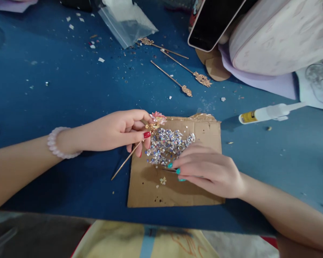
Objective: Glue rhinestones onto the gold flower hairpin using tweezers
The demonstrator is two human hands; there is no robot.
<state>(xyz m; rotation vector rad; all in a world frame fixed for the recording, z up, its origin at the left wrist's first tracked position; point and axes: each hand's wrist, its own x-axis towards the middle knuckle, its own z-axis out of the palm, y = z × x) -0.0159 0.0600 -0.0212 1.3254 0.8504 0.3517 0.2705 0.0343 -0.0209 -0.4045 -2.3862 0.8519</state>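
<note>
Left hand (111,130) pinching pink-flowered gold hairpin (152,127) at frame centre – stick angled down-left. Right hand (215,173), lower right of centre, gripping tweezers (172,170) – tips near lower edge of rhinestone pile (165,143) on cardboard (148,195). White bottle (261,114) at right; three more gold pins (186,90) upper centre.

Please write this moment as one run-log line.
left hand: holds gold hairpin with pink flower | right hand: holds thin metal tool over cardboard, beside gem pile | nearby: bottle
</note>
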